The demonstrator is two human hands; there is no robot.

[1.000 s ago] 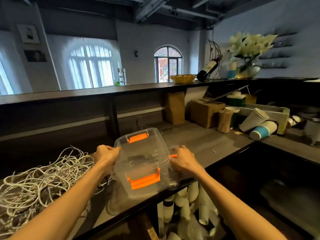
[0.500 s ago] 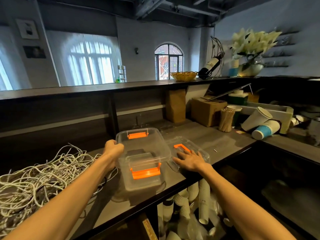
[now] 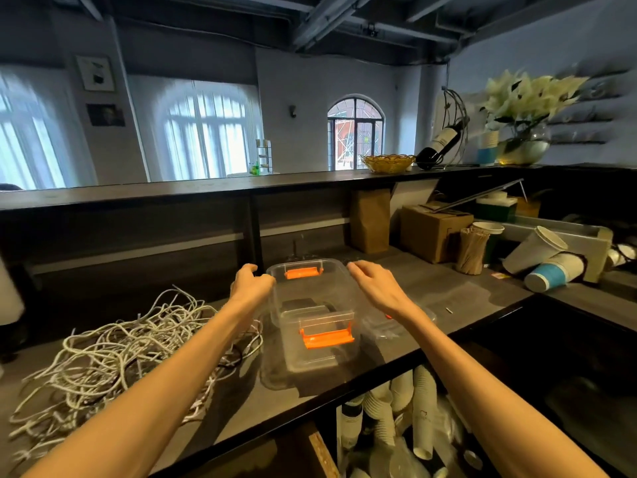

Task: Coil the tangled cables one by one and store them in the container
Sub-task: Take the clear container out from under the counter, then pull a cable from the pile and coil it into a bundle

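A clear plastic container (image 3: 281, 301) with orange latches stands open on the dark counter (image 3: 431, 281), straight ahead of me. My left hand (image 3: 251, 282) is at its far left corner, fingers loosely bent and touching the rim. Over the far right corner, my right hand (image 3: 375, 282) hovers with relaxed fingers and holds nothing. The clear lid (image 3: 377, 331) lies flat to the right of the container, partly under my right forearm. A big tangle of white cables (image 3: 120, 357), with some dark ones, is heaped on the counter to the left.
At the back right stand a brown paper bag (image 3: 370, 220), a cardboard box (image 3: 431, 232), a holder of wooden stirrers (image 3: 472, 250) and tipped paper cups (image 3: 551, 267). Stacked cups (image 3: 396, 408) fill the shelf under the counter's front edge. A raised bar top runs behind.
The container has been set down farther back and my left hand has loosened its grip. My right hand left the lid and rose to the container's far right corner.
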